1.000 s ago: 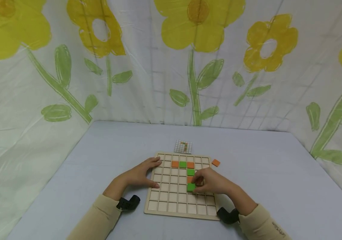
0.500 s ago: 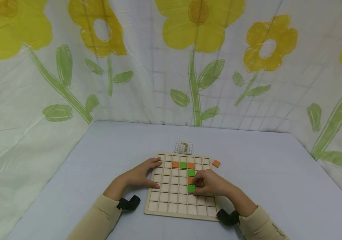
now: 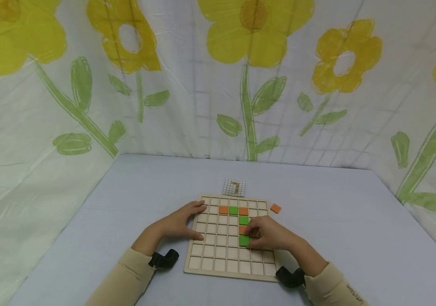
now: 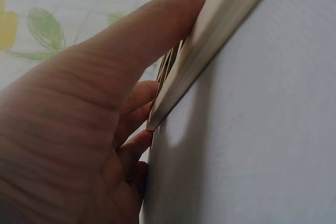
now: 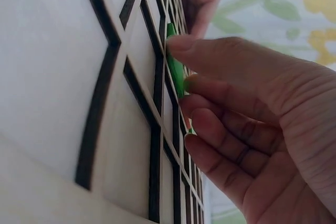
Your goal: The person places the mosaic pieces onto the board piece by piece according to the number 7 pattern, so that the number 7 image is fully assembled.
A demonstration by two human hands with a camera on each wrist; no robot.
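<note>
A wooden grid board (image 3: 219, 264) lies on the table. My left hand (image 3: 177, 220) rests at its left edge, thumb and fingers spread; in the left wrist view the thumb lies over the board's rim (image 4: 212, 38). With thumb and index finger my right hand (image 3: 272, 232) pinches a green tile (image 3: 243, 241) by its edges, at a cell right of the middle. The right wrist view shows that green tile (image 5: 174, 61) slightly tilted against the grid. Above it in the same column are an orange tile (image 3: 242, 229), partly covered by fingers, and another green tile (image 3: 243, 220).
Along an upper row sit an orange tile (image 3: 223, 210), a green tile (image 3: 233, 210) and a second orange tile (image 3: 243, 211). One loose orange tile (image 3: 275, 208) lies off the board's upper right corner. Behind the board is a small printed grid card (image 3: 234, 187).
The green tile in my right hand has shifted slightly toward me and down to its cell, mostly in the first half second. My left hand stays put.
</note>
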